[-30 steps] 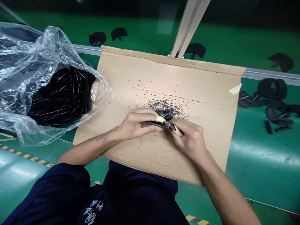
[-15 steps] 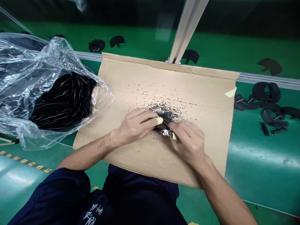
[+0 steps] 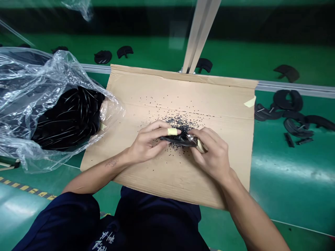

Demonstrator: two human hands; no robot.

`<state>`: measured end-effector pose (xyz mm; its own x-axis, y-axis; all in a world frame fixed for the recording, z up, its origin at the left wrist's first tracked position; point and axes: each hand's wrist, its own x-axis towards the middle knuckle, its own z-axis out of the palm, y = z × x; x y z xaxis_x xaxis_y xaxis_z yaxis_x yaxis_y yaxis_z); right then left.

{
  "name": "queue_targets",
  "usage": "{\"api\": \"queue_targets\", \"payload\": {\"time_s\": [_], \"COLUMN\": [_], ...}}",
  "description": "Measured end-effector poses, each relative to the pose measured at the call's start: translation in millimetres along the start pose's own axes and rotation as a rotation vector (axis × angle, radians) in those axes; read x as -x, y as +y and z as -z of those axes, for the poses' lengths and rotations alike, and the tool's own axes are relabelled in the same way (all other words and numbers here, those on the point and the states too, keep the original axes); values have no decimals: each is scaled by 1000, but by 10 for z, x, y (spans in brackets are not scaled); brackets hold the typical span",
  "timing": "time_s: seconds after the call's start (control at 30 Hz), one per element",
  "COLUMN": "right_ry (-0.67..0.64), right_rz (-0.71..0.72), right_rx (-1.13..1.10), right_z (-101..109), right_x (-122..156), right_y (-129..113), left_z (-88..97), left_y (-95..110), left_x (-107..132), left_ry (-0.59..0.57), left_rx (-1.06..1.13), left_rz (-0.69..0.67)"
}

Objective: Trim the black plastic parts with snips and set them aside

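Observation:
My left hand (image 3: pixel 150 142), with a yellow wrap on one finger, is closed on a curved black plastic part (image 3: pixel 179 141), thumb below and fingers on top. A pair of nippers (image 3: pixel 192 138) with a shiny metal head and pale handles is in my right hand (image 3: pixel 211 150). Their head lies against the right end of the part; the jaw tips are hard to make out. Beneath both hands, many small black bits (image 3: pixel 180 122) are scattered over a cardboard sheet (image 3: pixel 167 177).
A clear plastic bag (image 3: pixel 60 66) on the left holds a heap of black parts (image 3: pixel 70 122). Several loose black curved parts (image 3: pixel 288 99) lie on the green floor (image 3: pixel 282 195) to the right. A metal-framed glass panel with an upright post (image 3: pixel 200 35) stands behind the cardboard.
My left hand has turned the black part, so it now shows edge-on and longer. The nippers' head has shifted up and right along it. The whole view has moved slightly.

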<state>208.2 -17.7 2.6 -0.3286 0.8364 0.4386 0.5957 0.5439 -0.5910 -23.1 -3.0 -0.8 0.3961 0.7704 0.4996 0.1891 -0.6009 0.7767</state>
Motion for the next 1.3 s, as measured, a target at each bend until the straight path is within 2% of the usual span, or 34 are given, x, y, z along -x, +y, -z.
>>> {"api": "queue_targets", "payload": {"time_s": [0.17,0.43,0.73,0.97,1.03,1.17,1.3], "right_ry": [-22,-60,-6,12,-5,-46,-7], "right_rz": [95,104,144,215,199,125,115], "right_rx": [118,160,243,413,392,173,129], "right_z": [-58,-44,-57,-26,-32,-27,16], "right_x": [36,47,43,49,54,49,32], "right_y": [-52,-35,-90,-124,-112,-65,4], "left_z": [-12,-40,-95,-76,-59,30,255], "left_y": [1,-2,-5,-51,-68,-66,-48], "left_x": [7,29,52,60,48,-3,-137], "left_ry": [29,53,75,49,18,-77,-94], "left_rx": [50,48,109,103,100,70,-56], "left_rz": [-13,-20,-18,-65,-73,-68,20]}}
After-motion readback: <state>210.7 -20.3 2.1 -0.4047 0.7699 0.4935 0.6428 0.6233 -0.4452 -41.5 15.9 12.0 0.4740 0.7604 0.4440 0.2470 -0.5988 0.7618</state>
